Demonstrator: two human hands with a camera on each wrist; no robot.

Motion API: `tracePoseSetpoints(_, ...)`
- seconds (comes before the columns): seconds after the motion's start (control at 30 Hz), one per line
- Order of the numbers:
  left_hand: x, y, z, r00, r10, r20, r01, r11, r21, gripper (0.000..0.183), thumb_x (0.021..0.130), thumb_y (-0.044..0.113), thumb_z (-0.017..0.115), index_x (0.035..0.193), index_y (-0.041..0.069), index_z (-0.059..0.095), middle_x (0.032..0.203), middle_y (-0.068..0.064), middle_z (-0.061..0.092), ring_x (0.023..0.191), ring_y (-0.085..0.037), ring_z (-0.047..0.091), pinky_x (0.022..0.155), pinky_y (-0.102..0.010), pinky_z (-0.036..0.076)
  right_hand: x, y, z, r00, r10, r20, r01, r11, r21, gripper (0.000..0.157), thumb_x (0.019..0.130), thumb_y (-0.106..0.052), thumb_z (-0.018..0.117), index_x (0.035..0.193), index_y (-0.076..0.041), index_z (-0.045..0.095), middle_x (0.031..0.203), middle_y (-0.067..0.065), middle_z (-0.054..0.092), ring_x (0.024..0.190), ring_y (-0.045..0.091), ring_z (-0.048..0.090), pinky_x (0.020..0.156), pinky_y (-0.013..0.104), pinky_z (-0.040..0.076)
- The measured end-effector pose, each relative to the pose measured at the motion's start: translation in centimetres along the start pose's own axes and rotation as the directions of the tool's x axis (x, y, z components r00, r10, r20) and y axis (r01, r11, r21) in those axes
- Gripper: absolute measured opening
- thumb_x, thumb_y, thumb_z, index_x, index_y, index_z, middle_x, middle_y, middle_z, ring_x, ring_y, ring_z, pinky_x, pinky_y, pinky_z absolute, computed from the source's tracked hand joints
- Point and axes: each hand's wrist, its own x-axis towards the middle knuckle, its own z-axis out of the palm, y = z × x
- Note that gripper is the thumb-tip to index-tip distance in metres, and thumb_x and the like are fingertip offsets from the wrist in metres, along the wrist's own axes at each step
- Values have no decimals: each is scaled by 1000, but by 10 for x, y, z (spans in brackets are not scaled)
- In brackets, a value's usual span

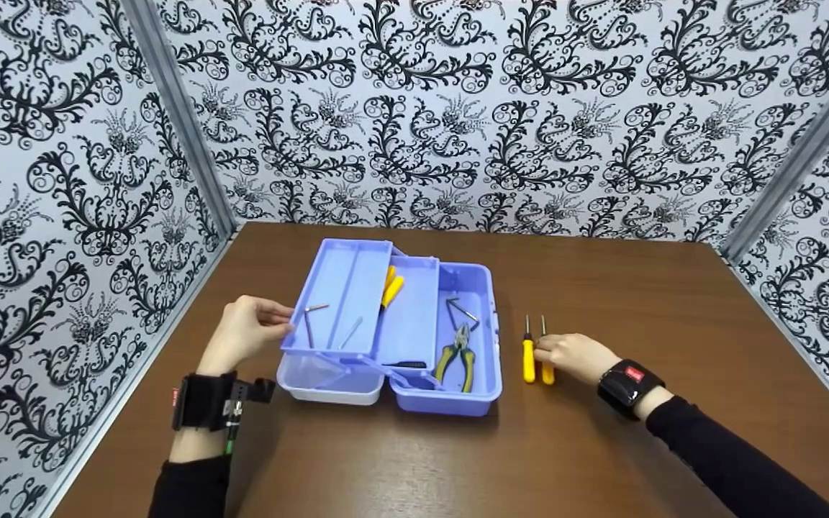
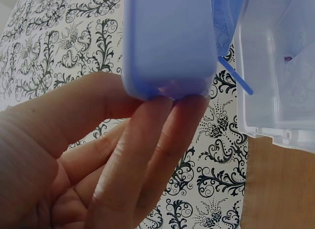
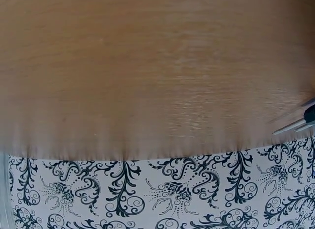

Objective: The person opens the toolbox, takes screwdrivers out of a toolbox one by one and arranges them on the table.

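Note:
A blue-lilac toolbox stands with its stepped trays folded out. At its left, my left hand holds the end of the raised upper tray; in the left wrist view the fingers meet the tray's lower corner. Right of the box, my right hand grips a yellow-handled screwdriver, its shaft pointing away from me. Beside it lies a second yellow screwdriver. In the right wrist view the hand is out of sight, and only metal shafts show at the right edge.
Combination pliers and a folded metal tool lie in the box's bottom. Yellow handles stick out between the trays, and small metal pieces lie in the upper one. A whitish lid hangs below it. Patterned walls enclose the brown table.

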Motion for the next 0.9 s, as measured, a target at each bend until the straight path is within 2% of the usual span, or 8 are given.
tracePoseSetpoints(0.13,-1,0,0,1000,-7,3,7,1000,-8,22,84,3,73,104,-5,73,95,-20,75,86,-30,75,76,-31,62,1,4,-3,999,28,-21,-27,999,31,23,69,7,71,82,-8,62,83,2,65,75,13,61,59,26,55)
tracePoseSetpoints(0.3,-1,2,0,1000,-16,2,16,1000,-15,22,84,2,72,104,-5,73,96,-21,75,87,-31,75,76,-31,62,4,9,-11,995,99,-21,-98,993,65,22,70,9,72,80,-8,62,81,4,67,73,16,64,57,31,57)
tracePoseSetpoints(0.43,-1,3,-1,1000,-26,9,26,999,-21,22,84,3,72,105,-5,73,97,-21,75,87,-30,75,76,-29,62,7,11,-20,986,162,-32,-159,984,85,20,70,1,77,84,-7,65,86,10,71,79,24,69,64,37,60)
tracePoseSetpoints(0.5,-1,4,-1,1000,-28,12,29,999,-26,22,84,3,72,105,-5,73,97,-21,75,86,-30,75,75,-28,62,9,12,-24,981,191,-41,-186,977,105,22,72,-7,80,90,-7,68,93,13,73,87,28,71,71,41,61)
tracePoseSetpoints(0.67,-1,3,-1,999,-31,15,31,999,-39,22,84,2,72,105,-5,72,97,-22,75,85,-29,75,73,-27,62,18,10,-32,974,221,-43,-212,963,166,45,80,-22,77,119,-2,68,116,17,72,111,36,67,92,48,57)
tracePoseSetpoints(0.8,-1,2,0,1000,-17,2,17,999,-29,21,83,2,73,103,-4,74,95,-21,75,84,-28,75,72,-24,61,28,4,-35,966,259,20,-257,942,215,59,86,-27,72,137,-2,56,137,19,61,130,42,52,107,55,44)
tracePoseSetpoints(0.9,-1,1,1,1000,-12,-2,12,1000,-25,20,83,2,73,102,-4,74,94,-20,76,84,-29,75,72,-23,61,38,-1,-37,952,293,86,-306,914,267,65,90,-28,69,145,-3,47,150,18,48,141,42,39,113,61,33)
